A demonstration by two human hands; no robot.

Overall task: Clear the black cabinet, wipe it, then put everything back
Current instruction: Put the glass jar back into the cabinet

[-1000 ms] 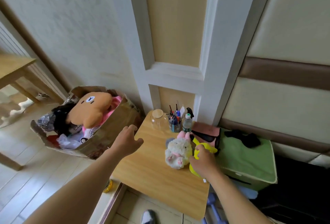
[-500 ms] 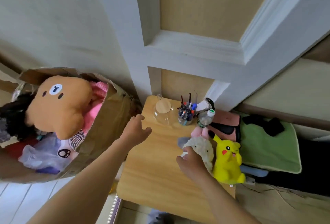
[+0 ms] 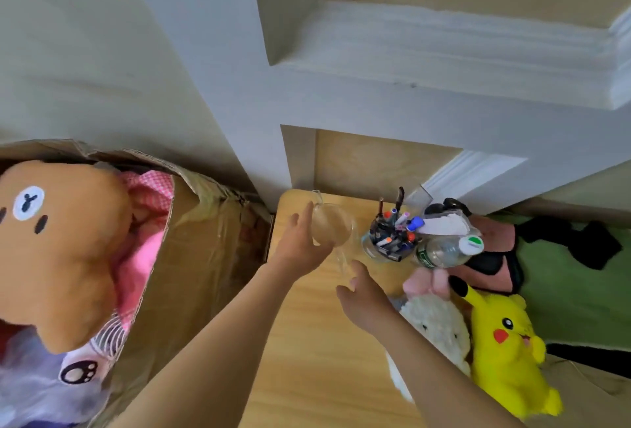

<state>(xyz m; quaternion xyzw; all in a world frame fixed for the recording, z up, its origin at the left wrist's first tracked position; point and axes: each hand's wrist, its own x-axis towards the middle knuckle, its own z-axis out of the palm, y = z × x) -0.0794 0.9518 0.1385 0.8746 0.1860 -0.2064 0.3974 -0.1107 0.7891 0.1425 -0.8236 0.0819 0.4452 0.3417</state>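
Note:
A clear glass jar (image 3: 332,227) with a wooden lid stands at the back of the light wooden table (image 3: 307,342). My left hand (image 3: 300,243) lies against the jar's left side with its fingers extended. Just in front of the jar's base, my right hand (image 3: 362,294) reaches in with relaxed fingers and holds nothing. Right of the jar are a glass pen cup (image 3: 389,240), a water bottle (image 3: 444,252) and a white spray bottle (image 3: 444,224). A white plush (image 3: 437,328) and a yellow plush (image 3: 505,342) sit at the table's right edge.
A cardboard box (image 3: 205,257) with an orange bear plush (image 3: 58,250) and other soft things stands left of the table. To the right, a green cloth (image 3: 563,294) carries a black rag (image 3: 580,243), with a dark surface below it. The white panelled wall (image 3: 375,93) is close behind.
My right hand has let go of the white plush and moved up-left to the jar. My left hand has reached forward to the jar's side. The view has closed in.

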